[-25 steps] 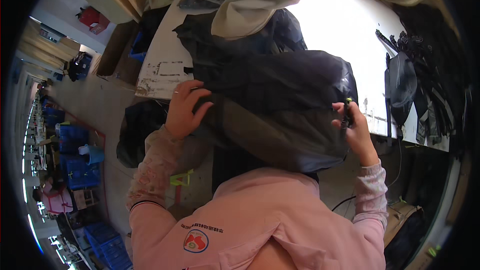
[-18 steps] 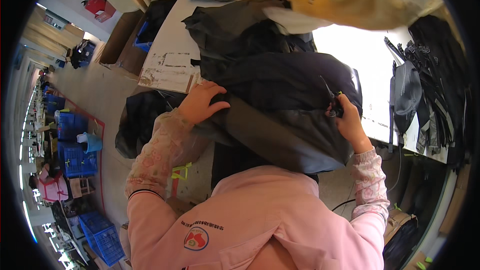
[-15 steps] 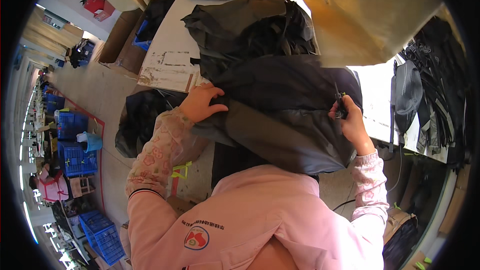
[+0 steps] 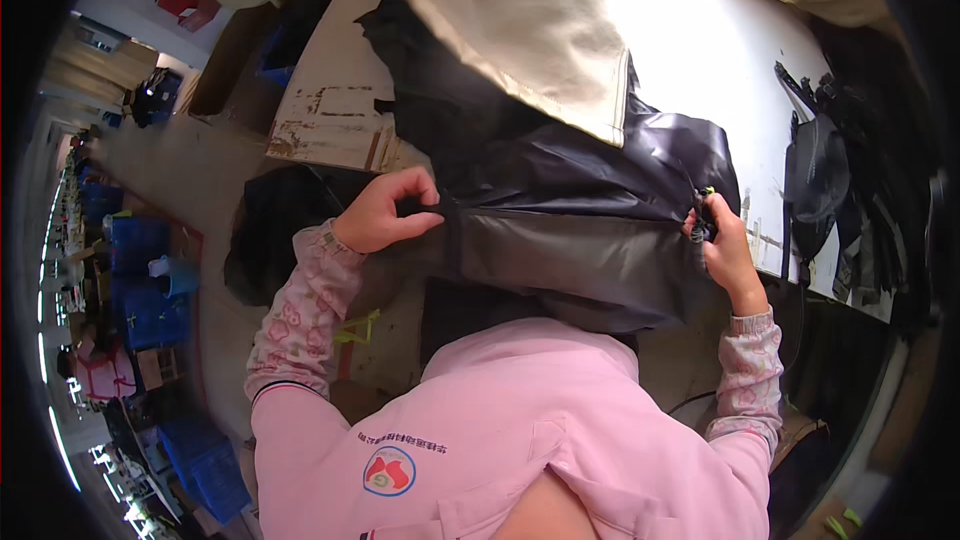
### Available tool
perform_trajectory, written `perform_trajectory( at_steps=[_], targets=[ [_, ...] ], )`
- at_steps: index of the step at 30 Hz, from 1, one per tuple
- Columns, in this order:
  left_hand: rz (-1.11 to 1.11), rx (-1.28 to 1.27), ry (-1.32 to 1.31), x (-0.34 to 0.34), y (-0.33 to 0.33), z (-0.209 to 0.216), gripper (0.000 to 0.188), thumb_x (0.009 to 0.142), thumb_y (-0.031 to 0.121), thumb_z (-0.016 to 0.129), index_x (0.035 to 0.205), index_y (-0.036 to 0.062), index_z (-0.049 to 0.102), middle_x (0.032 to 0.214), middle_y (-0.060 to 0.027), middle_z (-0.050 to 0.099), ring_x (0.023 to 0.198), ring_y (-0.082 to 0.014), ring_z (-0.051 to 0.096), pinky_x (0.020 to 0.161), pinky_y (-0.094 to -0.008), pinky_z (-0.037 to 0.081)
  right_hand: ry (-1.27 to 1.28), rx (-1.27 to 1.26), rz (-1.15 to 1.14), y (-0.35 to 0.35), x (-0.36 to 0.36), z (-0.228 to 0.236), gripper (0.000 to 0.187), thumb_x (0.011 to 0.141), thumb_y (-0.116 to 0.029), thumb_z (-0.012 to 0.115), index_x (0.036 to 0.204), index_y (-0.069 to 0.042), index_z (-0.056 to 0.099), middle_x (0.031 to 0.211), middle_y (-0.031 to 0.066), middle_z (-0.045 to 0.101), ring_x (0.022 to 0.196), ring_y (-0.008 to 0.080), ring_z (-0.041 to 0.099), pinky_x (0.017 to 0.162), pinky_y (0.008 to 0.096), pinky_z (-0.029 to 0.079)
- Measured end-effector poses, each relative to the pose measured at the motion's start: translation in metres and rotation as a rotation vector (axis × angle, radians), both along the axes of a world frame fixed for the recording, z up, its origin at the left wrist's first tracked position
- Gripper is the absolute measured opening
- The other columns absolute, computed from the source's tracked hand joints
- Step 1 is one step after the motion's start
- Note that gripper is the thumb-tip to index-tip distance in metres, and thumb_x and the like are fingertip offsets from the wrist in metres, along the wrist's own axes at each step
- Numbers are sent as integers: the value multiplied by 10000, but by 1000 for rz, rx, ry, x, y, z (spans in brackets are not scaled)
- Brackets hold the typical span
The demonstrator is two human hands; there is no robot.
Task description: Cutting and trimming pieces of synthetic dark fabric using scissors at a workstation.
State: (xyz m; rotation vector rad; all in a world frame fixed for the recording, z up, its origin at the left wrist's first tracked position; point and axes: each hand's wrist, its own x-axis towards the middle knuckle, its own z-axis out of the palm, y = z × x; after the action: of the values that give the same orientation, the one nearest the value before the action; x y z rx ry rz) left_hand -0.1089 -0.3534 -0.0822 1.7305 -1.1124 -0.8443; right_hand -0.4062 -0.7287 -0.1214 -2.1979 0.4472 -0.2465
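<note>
A large piece of dark grey and black fabric lies across the table's near edge and hangs down in front of me. At its left end my left hand pinches the cloth between thumb and curled fingers. My right hand is closed around small dark thread snips at the fabric's right end. The blades point up and away, beside a seam that runs across the cloth. Part of the fabric's far side is hidden under a beige curtain.
The white table has a worn left edge. Black straps and a dark mesh piece lie at its right. A black bundle sits low on the left. Blue crates stand along the floor further left.
The beige curtain has swung left and nearer, over the far fabric, baring the table behind. My right hand with the snips has shifted slightly right, and the cloth between my hands looks straighter.
</note>
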Motion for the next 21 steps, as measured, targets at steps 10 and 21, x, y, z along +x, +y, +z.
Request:
perform_trajectory(
  at_steps=[10,21],
  targets=[
    [45,61,432,-28,-8,26,195,823,-6,695,932,62,548,853,63,511,780,-16,460,681,-188,378,-27,-464,207,57,45,65,529,595,-345,872,902,-35,573,737,113,620,691,337,612,640,406,447],
    [-44,63,410,-39,-17,32,160,835,33,709,921,49,575,851,66,515,787,-23,443,703,-190,389,34,-532,547,97,85,93,446,601,-294,809,892,-40,585,774,112,606,761,320,579,705,388,427]
  ],
)
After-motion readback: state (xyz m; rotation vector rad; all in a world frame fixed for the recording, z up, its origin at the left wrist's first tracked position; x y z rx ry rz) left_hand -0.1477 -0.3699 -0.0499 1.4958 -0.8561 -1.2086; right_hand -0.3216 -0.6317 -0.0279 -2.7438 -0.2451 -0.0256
